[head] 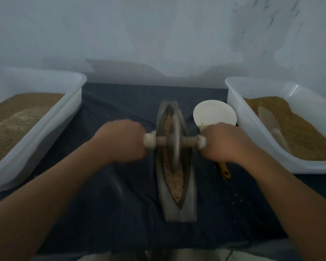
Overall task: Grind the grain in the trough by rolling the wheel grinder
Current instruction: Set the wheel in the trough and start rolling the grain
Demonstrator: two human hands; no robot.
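A long grey boat-shaped trough [191,202] lies on the dark cloth, pointing away from me. Tan grain [175,182] fills its groove. A grey wheel grinder [175,142] stands upright in the groove near the middle, blurred by motion. A wooden axle runs through the wheel with pale ends. My left hand [120,141] grips the left end of the axle. My right hand [224,143] grips the right end. Both fists hide most of the handles.
A white tub [72,110] of brown grain stands at the left and another white tub [237,117] with a pale scoop in it at the right. A white bowl [214,113] and a yellow-handled tool [224,169] lie beside the trough. A grey wall is close behind.
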